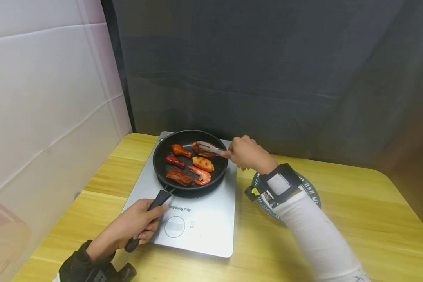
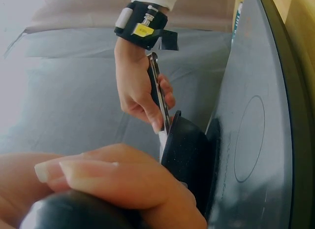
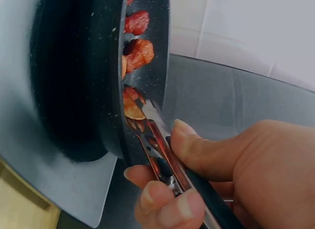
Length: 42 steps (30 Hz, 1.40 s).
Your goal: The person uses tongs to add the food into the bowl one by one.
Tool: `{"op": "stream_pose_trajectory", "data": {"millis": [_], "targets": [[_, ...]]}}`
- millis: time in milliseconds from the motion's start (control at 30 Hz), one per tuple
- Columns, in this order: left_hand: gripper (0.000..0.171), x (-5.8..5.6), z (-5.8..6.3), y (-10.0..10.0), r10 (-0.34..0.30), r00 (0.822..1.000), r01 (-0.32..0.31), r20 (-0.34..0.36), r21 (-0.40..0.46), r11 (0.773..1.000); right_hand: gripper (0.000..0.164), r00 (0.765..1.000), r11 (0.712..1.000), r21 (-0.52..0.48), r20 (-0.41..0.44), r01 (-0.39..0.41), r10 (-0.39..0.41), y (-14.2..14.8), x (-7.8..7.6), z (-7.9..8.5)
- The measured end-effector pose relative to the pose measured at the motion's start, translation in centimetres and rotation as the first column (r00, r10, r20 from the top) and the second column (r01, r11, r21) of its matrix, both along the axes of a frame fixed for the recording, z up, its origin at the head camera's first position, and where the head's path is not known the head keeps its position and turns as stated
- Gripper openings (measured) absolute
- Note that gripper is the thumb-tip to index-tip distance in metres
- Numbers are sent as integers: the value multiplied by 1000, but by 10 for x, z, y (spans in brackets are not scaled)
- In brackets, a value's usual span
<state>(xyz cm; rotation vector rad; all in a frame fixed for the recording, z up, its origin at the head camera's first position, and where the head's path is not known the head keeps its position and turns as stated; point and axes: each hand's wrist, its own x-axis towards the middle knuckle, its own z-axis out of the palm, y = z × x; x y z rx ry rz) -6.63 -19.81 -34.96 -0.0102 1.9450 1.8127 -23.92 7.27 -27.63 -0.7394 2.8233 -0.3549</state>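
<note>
My left hand (image 1: pixel 135 221) grips the black handle (image 1: pixel 159 199) of a frying pan (image 1: pixel 183 138). With my right hand (image 1: pixel 249 153) I hold metal tongs (image 1: pixel 210 147) over the pan's right side. Their tips are around an orange-yellow piece of food (image 3: pixel 132 111), partly hidden by the tongs; whether they squeeze it I cannot tell. Also lying in the pan are two drumsticks, one orange-brown drumstick (image 1: pixel 181 150) and one redder drumstick (image 1: pixel 175 161), a chicken wing (image 1: pixel 203 164), a shrimp (image 1: pixel 201 176) and a brown slab of meat (image 1: pixel 179 177).
Under the pan is a silver induction cooktop (image 1: pixel 211 223) on a wooden table (image 1: pixel 366 219). A grey-blue plate (image 1: pixel 311 192) with white lettering lies to the right, partly beneath my right wrist. Dark cloth (image 1: pixel 268 70) hangs behind, and a white panel (image 1: pixel 49 102) stands left.
</note>
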Motion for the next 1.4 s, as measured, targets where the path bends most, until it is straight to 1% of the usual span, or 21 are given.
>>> {"op": "stream_pose_trajectory", "data": {"millis": [233,433,600,733,867,1000,1100,1233,1333,1400], "targets": [[32,-1,0,-1,2,1000,-2,-3,-4,1000,37,1000,1000,22,21,-8,8,-1,-5,-1],[32,0,1,-1,-1,1000,0,-4,-5,1000,38,1000,1000,27,17,12,-12,0,-6,0],[31,0,1,-1,-1,1000,1,-8,-2,1000,41,998,998,66,-57,21,-18,2,-6,-2],[32,0,1,-1,-2,1000,2,-4,-2,1000,37,991,994,99,-128,51,-38,2,-5,-3],[32,1,2,-1,-1,1000,1,-4,-7,1000,37,984,992,108,-171,73,-53,1,-3,-3],[31,1,3,0,-2,1000,2,-7,-14,1000,33,980,990,119,-189,79,-55,2,0,-1],[31,1,3,0,-4,1000,4,-6,-15,1000,39,976,991,106,-209,82,-58,5,4,2],[31,1,3,0,-7,1000,7,-4,-14,1000,51,966,997,47,-253,61,-47,17,11,5],[31,1,4,0,-7,1000,7,-2,-16,1000,54,959,999,0,-280,50,-48,30,16,5],[32,1,4,-1,-6,1000,6,-2,-19,1000,52,954,998,-26,-293,55,-60,41,20,5]]}}
